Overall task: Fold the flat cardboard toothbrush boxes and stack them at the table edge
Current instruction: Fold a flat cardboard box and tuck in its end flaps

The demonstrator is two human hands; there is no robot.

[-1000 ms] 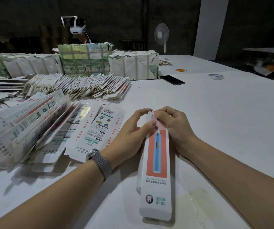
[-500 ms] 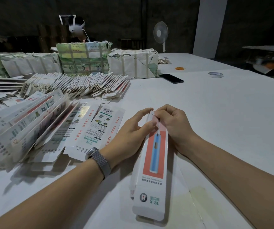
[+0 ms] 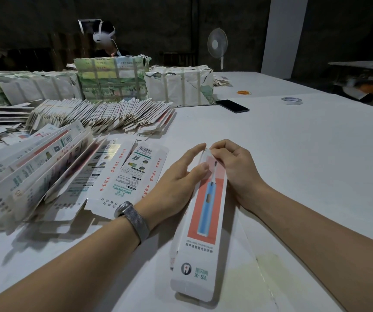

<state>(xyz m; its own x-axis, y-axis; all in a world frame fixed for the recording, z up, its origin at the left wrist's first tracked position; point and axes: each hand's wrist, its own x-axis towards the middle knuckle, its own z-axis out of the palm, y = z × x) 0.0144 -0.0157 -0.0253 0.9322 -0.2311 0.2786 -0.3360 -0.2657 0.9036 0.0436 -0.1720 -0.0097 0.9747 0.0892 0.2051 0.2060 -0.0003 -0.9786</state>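
Observation:
A long white toothbrush box (image 3: 200, 235) with a red panel and a blue brush picture lies lengthwise on the white table (image 3: 293, 158), its near end towards me. My left hand (image 3: 178, 183) holds its far end from the left, thumb and forefinger on the side wall. My right hand (image 3: 235, 167) pinches the end flap at the far tip with curled fingers. Flat printed box blanks (image 3: 122, 176) lie just left of my left hand, beside a leaning fan of more blanks (image 3: 30, 174).
A long row of stacked blanks (image 3: 104, 115) runs behind. Wrapped bundles (image 3: 178, 86) stand at the back left. A black phone (image 3: 232, 106), a tape roll (image 3: 291, 100) and rubber bands (image 3: 244, 92) lie far right. Another person (image 3: 104, 39) sits behind the bundles.
The box's near end has swung a little to my left and lifted slightly. My right fingers have worked the far end flap upward while my left forefinger stretched out along the box tip.

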